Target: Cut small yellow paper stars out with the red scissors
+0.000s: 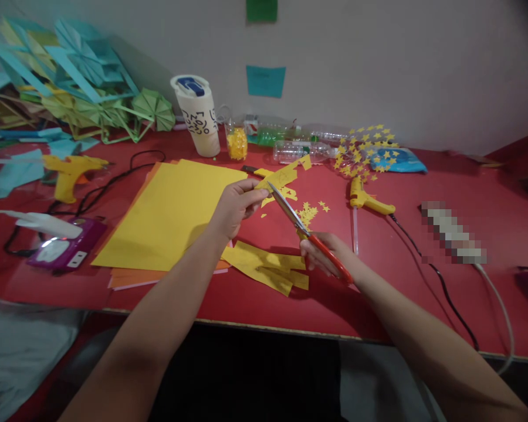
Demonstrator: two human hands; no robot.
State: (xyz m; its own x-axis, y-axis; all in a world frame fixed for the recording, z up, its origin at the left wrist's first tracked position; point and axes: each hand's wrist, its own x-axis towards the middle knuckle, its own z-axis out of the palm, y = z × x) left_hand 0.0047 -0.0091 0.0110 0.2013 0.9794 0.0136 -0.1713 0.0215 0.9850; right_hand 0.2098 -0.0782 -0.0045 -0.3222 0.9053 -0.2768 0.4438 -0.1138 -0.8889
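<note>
Between the thumb and fingers of my left hand (237,206) is a strip of yellow paper (286,176), its far end pointing up and right. My right hand (325,255) grips red-handled scissors (290,212), whose blade tips meet the paper close to my left thumb. Beneath the blades lie small yellow paper stars (308,214) and cut scraps (288,193). Several yellow strips (268,264) rest on the table below my hands. A stack of yellow sheets (171,205), with orange ones under it, lies by my left forearm.
On the red table (255,313) stand a white tumbler (200,120) and a cup of yellow pieces (236,143). Plastic bottles (303,149) lie behind. Glue guns (70,173) sit at both sides, with cords. A purple power strip (68,249) is at left, folded paper ornaments (92,76) behind.
</note>
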